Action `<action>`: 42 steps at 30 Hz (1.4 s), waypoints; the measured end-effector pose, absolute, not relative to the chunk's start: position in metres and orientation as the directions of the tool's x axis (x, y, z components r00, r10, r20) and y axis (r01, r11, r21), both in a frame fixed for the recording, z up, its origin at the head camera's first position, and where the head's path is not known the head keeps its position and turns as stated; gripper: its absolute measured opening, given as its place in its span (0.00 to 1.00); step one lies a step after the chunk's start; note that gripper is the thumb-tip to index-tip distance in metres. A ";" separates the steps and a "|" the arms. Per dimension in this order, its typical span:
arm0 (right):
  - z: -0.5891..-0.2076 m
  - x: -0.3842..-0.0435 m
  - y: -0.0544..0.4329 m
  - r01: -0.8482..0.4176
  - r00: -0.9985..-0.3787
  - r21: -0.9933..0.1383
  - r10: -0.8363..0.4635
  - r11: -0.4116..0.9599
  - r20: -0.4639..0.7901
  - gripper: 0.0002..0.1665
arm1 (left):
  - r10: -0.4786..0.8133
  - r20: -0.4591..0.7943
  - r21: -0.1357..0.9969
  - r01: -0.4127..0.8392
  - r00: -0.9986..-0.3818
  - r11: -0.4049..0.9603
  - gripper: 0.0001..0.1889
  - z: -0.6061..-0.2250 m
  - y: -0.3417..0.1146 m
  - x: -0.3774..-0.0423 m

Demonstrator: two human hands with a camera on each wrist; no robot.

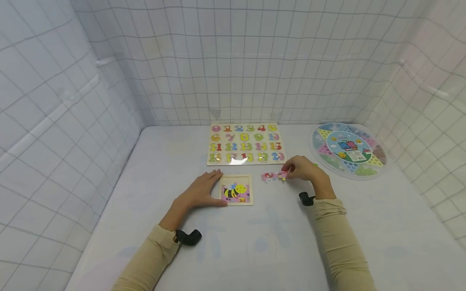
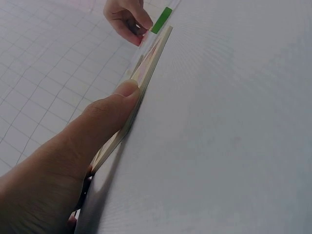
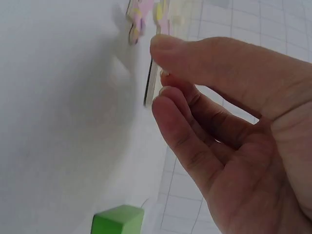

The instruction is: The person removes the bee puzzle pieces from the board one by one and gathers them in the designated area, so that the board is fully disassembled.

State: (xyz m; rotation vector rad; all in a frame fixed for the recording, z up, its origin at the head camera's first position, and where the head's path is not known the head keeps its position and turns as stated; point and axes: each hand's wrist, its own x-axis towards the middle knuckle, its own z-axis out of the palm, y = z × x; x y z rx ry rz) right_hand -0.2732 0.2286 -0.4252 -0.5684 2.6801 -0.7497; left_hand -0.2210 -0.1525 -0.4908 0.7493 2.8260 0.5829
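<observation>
Here's the bee puzzle, lying in its wooden tray on the bench, the far strip showing bare wood. The pieces look light, thin and stiff, probably a bit slick on the printed face, tabs the likeliest bit to chip; best taken by the side edges, I'd say. The left hand is spread along the tray's left side, fingers stretched to the far corner, thumb pressed on the near edge. Out to the right, the loose pink pieces lie near the tray, and the right hand is there, thumb and fingers bent at the end piece; whether it's pinched, I can't tell! Just beyond sits the number board, crowding the far side. There's a green block close by the right hand too, and farther right, a round package, well clear of the tray.
</observation>
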 end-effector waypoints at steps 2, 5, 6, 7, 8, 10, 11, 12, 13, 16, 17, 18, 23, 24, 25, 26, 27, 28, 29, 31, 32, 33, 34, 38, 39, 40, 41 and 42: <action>-0.426 -0.273 0.231 -0.255 -0.887 -0.532 -0.414 0.808 -0.205 0.14 | 0.503 -0.053 0.406 0.441 -0.863 0.800 0.58 -0.491 -0.153 -0.221; -0.429 -0.274 0.233 -0.206 -0.895 -0.514 -0.373 0.833 -0.246 0.15 | 0.502 -0.048 0.421 0.438 -0.864 0.794 0.57 -0.491 -0.154 -0.220; -0.431 -0.274 0.234 -0.199 -0.895 -0.507 -0.366 0.839 -0.254 0.15 | 0.502 -0.050 0.423 0.437 -0.864 0.794 0.57 -0.491 -0.154 -0.220; -0.432 -0.274 0.235 -0.196 -0.895 -0.502 -0.362 0.842 -0.259 0.15 | 0.503 -0.052 0.426 0.437 -0.863 0.793 0.57 -0.491 -0.154 -0.220; -0.432 -0.274 0.235 -0.195 -0.895 -0.497 -0.360 0.846 -0.262 0.15 | 0.504 -0.055 0.427 0.436 -0.862 0.792 0.58 -0.491 -0.154 -0.220; -0.433 -0.273 0.236 -0.194 -0.896 -0.493 -0.358 0.848 -0.264 0.15 | 0.506 -0.060 0.432 0.434 -0.861 0.791 0.58 -0.492 -0.153 -0.219; -0.434 -0.272 0.236 -0.197 -0.896 -0.490 -0.359 0.849 -0.261 0.15 | 0.506 -0.064 0.430 0.434 -0.860 0.792 0.58 -0.492 -0.153 -0.219; -0.434 -0.272 0.237 -0.201 -0.896 -0.489 -0.361 0.849 -0.258 0.15 | 0.508 -0.063 0.429 0.436 -0.859 0.791 0.58 -0.492 -0.153 -0.219; -0.434 -0.272 0.237 -0.203 -0.897 -0.489 -0.361 0.848 -0.254 0.15 | 0.510 -0.061 0.429 0.438 -0.858 0.790 0.58 -0.492 -0.153 -0.219; -0.434 -0.273 0.237 -0.211 -0.898 -0.490 -0.366 0.846 -0.245 0.15 | 0.512 -0.050 0.430 0.444 -0.858 0.786 0.58 -0.492 -0.153 -0.219; -0.435 -0.274 0.237 -0.218 -0.896 -0.491 -0.372 0.844 -0.242 0.15 | 0.512 -0.046 0.431 0.445 -0.858 0.785 0.58 -0.492 -0.154 -0.219; -0.435 -0.274 0.237 -0.218 -0.896 -0.491 -0.372 0.843 -0.241 0.15 | 0.513 -0.042 0.433 0.447 -0.858 0.783 0.58 -0.492 -0.154 -0.219; -0.437 -0.275 0.237 -0.215 -0.898 -0.493 -0.369 0.843 -0.240 0.16 | 0.511 -0.051 0.421 0.446 -0.858 0.790 0.58 -0.492 -0.154 -0.220; -0.438 -0.275 0.237 -0.213 -0.899 -0.495 -0.367 0.842 -0.238 0.16 | 0.514 -0.052 0.417 0.449 -0.856 0.790 0.58 -0.492 -0.154 -0.221; -0.438 -0.274 0.237 -0.212 -0.900 -0.499 -0.367 0.840 -0.236 0.16 | 0.517 -0.054 0.413 0.452 -0.854 0.790 0.58 -0.491 -0.154 -0.221; -0.438 -0.274 0.237 -0.208 -0.901 -0.502 -0.364 0.840 -0.234 0.16 | 0.519 -0.058 0.413 0.453 -0.853 0.790 0.58 -0.491 -0.154 -0.221; -0.439 -0.273 0.237 -0.209 -0.902 -0.505 -0.365 0.837 -0.231 0.16 | 0.522 -0.063 0.409 0.456 -0.850 0.791 0.59 -0.491 -0.154 -0.222; -0.439 -0.272 0.237 -0.210 -0.902 -0.509 -0.366 0.835 -0.228 0.16 | 0.527 -0.067 0.409 0.458 -0.847 0.789 0.59 -0.490 -0.154 -0.221; -0.439 -0.271 0.237 -0.211 -0.903 -0.512 -0.367 0.833 -0.225 0.16 | 0.529 -0.077 0.406 0.458 -0.845 0.791 0.60 -0.489 -0.154 -0.221; -0.438 -0.270 0.237 -0.212 -0.903 -0.516 -0.368 0.830 -0.221 0.16 | 0.529 -0.094 0.402 0.454 -0.843 0.795 0.61 -0.488 -0.154 -0.220; -0.438 -0.269 0.237 -0.215 -0.903 -0.517 -0.370 0.829 -0.218 0.16 | 0.527 -0.102 0.401 0.450 -0.844 0.798 0.62 -0.487 -0.154 -0.220; -0.438 -0.269 0.238 -0.218 -0.903 -0.519 -0.373 0.826 -0.215 0.16 | 0.526 -0.104 0.398 0.449 -0.844 0.800 0.62 -0.487 -0.154 -0.220; -0.437 -0.269 0.238 -0.218 -0.903 -0.521 -0.372 0.825 -0.213 0.17 | 0.523 -0.103 0.400 0.446 -0.846 0.800 0.62 -0.486 -0.153 -0.220; -0.437 -0.269 0.236 -0.203 -0.914 -0.550 -0.358 0.810 -0.191 0.18 | 0.506 -0.093 0.408 0.431 -0.857 0.805 0.61 -0.486 -0.151 -0.220; -0.437 -0.269 0.234 -0.198 -0.917 -0.561 -0.354 0.804 -0.183 0.18 | 0.504 -0.088 0.408 0.431 -0.859 0.805 0.61 -0.486 -0.151 -0.220; -0.438 -0.269 0.232 -0.197 -0.919 -0.575 -0.354 0.794 -0.175 0.18 | 0.501 -0.089 0.407 0.427 -0.861 0.807 0.61 -0.487 -0.151 -0.220; -0.439 -0.269 0.228 -0.195 -0.919 -0.590 -0.356 0.784 -0.169 0.18 | 0.500 -0.088 0.406 0.427 -0.862 0.808 0.61 -0.487 -0.151 -0.220; -0.440 -0.269 0.225 -0.197 -0.918 -0.601 -0.361 0.774 -0.164 0.18 | 0.499 -0.088 0.405 0.427 -0.862 0.808 0.61 -0.487 -0.151 -0.219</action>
